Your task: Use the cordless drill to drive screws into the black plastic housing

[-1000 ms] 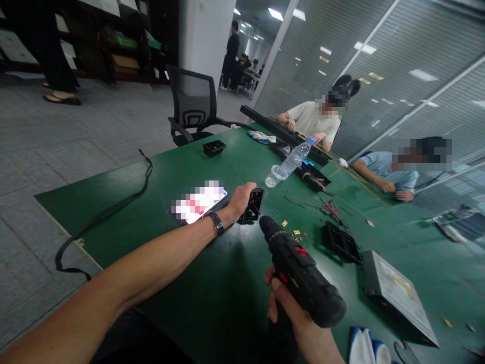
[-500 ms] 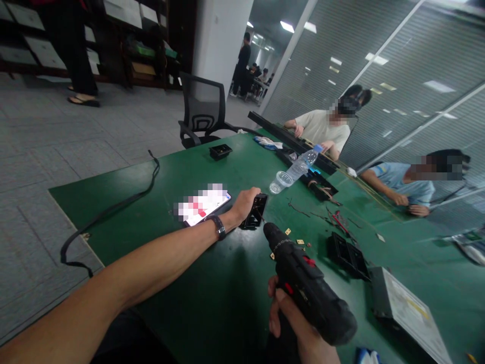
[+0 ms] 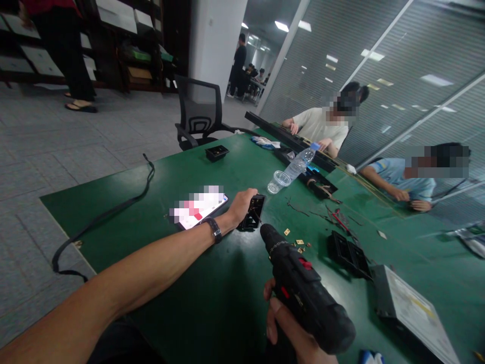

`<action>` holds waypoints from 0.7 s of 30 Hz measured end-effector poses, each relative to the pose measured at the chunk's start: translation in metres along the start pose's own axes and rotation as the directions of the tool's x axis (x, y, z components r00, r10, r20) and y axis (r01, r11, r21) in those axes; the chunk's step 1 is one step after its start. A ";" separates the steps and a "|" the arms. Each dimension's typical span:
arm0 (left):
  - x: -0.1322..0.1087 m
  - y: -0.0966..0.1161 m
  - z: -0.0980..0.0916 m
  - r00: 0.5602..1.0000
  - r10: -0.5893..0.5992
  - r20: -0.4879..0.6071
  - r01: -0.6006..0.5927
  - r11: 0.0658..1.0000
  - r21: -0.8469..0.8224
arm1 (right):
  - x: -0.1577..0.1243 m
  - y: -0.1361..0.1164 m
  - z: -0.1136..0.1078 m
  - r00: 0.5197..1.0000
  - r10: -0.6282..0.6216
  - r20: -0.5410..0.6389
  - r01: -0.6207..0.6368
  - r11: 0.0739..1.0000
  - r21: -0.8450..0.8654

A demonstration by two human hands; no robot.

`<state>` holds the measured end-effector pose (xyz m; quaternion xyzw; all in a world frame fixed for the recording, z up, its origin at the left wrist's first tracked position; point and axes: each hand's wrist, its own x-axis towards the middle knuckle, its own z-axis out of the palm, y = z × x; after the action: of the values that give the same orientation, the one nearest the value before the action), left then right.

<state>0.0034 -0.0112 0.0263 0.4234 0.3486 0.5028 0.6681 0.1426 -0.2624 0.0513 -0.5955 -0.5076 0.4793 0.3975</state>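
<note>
My left hand (image 3: pixel 242 205) is closed on the side of a small black plastic box (image 3: pixel 253 217) with open compartments, holding it tilted on the green table. In my right hand (image 3: pixel 284 321) is a black cordless drill (image 3: pixel 303 283) with red switches, the fingers wrapped round its handle. Its chuck points at the box, and the thin bit reaches to the box's near edge; whether it touches a screw I cannot tell. Several small brass-coloured plates (image 3: pixel 299 242) lie just right of the chuck. A lit smartphone (image 3: pixel 200 210) lies left of my left hand.
Another black box (image 3: pixel 217 152) stands at the far edge, and a black two-compartment frame (image 3: pixel 348 254) lies right of the drill. A plastic cup (image 3: pixel 278 182), water bottle (image 3: pixel 303 163), wire scraps (image 3: pixel 339 222) and a metal-topped case (image 3: pixel 411 308) are about. Two co-workers sit across the table.
The view has shifted slightly. Both hands keep their grips, and the drill stays aimed at the black box with hardly any movement.
</note>
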 end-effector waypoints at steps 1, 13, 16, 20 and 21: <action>0.000 0.000 0.000 1.000 -0.001 0.001 0.001 1.000 0.000 | 0.000 0.000 0.000 1.000 0.001 0.013 -0.001 1.000 0.005; 0.002 -0.002 0.000 1.000 0.020 0.004 -0.020 1.000 0.016 | 0.000 -0.003 0.000 0.999 -0.041 0.008 0.040 0.996 0.083; 0.001 -0.001 0.001 1.000 0.020 -0.006 -0.020 1.000 0.014 | -0.001 -0.002 0.001 0.999 -0.045 -0.023 0.048 0.988 0.145; -0.001 0.002 0.003 0.999 0.019 -0.030 -0.018 1.000 0.017 | -0.001 0.001 0.003 0.999 -0.043 -0.028 0.047 0.986 0.163; -0.002 0.003 0.003 0.999 0.020 -0.034 -0.019 1.000 0.019 | -0.001 0.002 0.003 0.999 -0.036 -0.031 0.041 0.986 0.162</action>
<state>0.0047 -0.0130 0.0301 0.4244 0.3604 0.5131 0.6532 0.1404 -0.2637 0.0492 -0.5578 -0.4726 0.5029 0.4611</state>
